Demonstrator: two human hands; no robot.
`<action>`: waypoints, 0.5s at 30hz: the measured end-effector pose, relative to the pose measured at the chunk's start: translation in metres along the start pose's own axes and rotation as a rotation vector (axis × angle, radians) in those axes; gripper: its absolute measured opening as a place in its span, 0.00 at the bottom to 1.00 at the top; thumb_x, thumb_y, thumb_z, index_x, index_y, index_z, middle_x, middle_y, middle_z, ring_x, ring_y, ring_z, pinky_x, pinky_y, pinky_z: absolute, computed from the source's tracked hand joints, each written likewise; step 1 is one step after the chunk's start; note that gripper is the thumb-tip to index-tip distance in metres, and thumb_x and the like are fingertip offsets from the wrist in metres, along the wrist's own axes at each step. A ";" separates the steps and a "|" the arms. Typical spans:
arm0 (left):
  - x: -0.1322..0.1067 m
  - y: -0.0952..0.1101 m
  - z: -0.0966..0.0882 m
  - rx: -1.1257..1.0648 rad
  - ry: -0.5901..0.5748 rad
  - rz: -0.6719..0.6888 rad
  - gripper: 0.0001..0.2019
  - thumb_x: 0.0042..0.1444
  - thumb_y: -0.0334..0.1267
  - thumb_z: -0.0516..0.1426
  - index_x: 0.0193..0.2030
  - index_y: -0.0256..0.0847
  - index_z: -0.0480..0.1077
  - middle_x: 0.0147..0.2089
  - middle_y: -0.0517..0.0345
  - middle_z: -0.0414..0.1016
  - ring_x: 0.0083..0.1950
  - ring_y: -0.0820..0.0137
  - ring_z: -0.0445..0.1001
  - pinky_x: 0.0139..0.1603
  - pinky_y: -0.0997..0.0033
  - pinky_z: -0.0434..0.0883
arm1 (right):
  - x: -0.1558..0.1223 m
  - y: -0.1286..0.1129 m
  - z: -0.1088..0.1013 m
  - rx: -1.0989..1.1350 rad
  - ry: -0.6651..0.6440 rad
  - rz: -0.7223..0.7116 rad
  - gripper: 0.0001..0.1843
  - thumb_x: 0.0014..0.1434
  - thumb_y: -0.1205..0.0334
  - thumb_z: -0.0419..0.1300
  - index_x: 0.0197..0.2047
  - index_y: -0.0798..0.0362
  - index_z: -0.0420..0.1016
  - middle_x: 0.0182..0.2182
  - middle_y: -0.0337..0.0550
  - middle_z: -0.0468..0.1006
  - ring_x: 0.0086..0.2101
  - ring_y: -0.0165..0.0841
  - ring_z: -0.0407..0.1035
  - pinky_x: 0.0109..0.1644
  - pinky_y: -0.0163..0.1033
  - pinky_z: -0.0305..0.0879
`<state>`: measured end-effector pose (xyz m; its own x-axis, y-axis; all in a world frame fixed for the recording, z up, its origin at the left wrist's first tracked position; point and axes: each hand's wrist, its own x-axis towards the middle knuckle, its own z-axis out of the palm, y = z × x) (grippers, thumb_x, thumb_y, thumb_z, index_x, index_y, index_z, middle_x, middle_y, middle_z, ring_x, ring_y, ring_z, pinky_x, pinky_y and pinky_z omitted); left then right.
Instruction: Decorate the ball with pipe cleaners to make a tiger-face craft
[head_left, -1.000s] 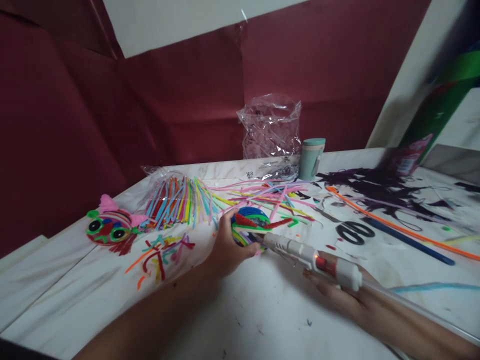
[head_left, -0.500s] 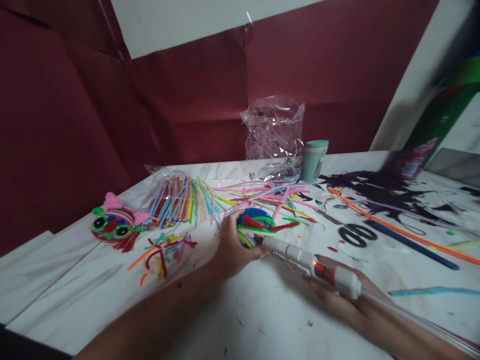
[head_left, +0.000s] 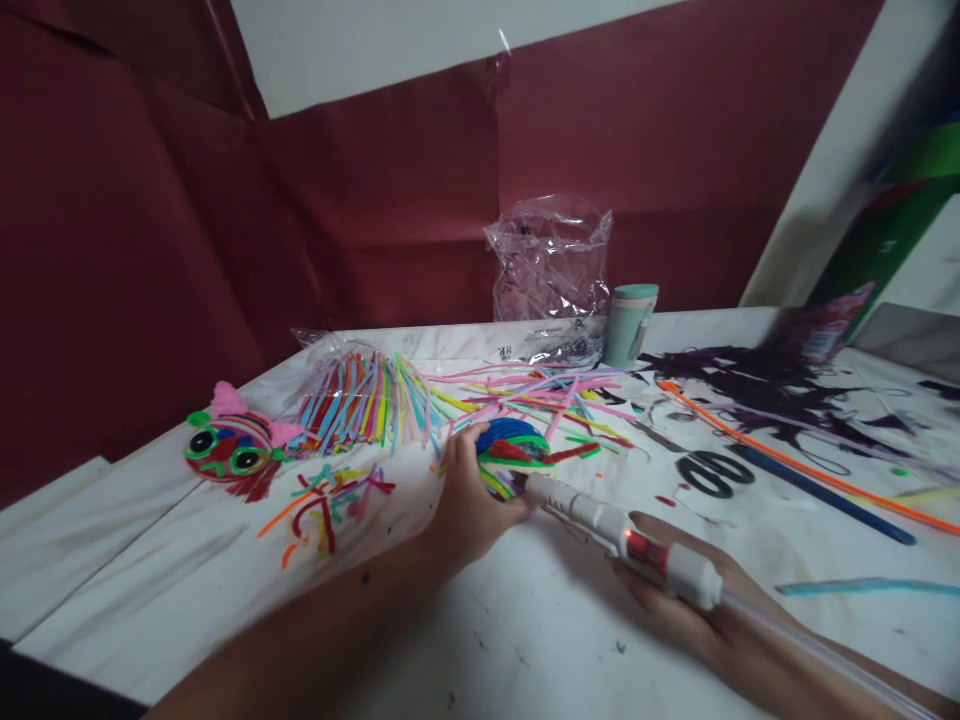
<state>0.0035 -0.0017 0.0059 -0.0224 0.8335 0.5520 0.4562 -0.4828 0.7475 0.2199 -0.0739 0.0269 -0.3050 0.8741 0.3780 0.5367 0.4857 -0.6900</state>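
My left hand [head_left: 469, 500] is closed around a round piece of coiled pipe cleaners [head_left: 510, 448] in blue, green and red, holding it on the white table [head_left: 525, 620]. My right hand [head_left: 694, 600] grips a white glue gun [head_left: 622, 530] with a red light. The gun's nozzle touches the lower right edge of the coiled piece. A clear glue stick sticks out of the gun's back along my right forearm.
A finished pipe-cleaner face [head_left: 229, 450] with pink ears lies at the left. A bag of coloured pipe cleaners [head_left: 364, 400], loose cut bits [head_left: 330, 500], black scissors [head_left: 709, 470], a teal cup [head_left: 628, 322], a clear plastic bag [head_left: 551, 265] and long orange and blue stems [head_left: 795, 465] surround the hands.
Both hands keep their grips and stay almost where they were. The view has shifted slightly, so everything sits a little further right and lower in the picture.
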 end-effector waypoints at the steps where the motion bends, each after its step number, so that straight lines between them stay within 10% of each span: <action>1: 0.000 -0.001 0.000 -0.003 0.004 -0.009 0.41 0.30 0.33 0.69 0.55 0.43 0.59 0.54 0.49 0.64 0.58 0.53 0.64 0.60 0.52 0.61 | 0.000 0.002 0.001 0.000 0.005 0.008 0.15 0.61 0.53 0.51 0.25 0.49 0.60 0.22 0.36 0.67 0.23 0.30 0.64 0.26 0.33 0.64; 15: 0.003 0.000 -0.003 -0.033 -0.026 -0.138 0.42 0.33 0.33 0.68 0.57 0.41 0.56 0.56 0.46 0.63 0.59 0.53 0.64 0.59 0.51 0.62 | 0.001 0.008 -0.012 0.007 -0.052 0.057 0.11 0.59 0.53 0.55 0.27 0.48 0.68 0.22 0.39 0.71 0.23 0.34 0.67 0.26 0.37 0.69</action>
<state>0.0009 -0.0002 0.0086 -0.0598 0.8992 0.4335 0.4211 -0.3710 0.8276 0.2334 -0.0693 0.0294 -0.3149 0.8985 0.3057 0.5490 0.4352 -0.7136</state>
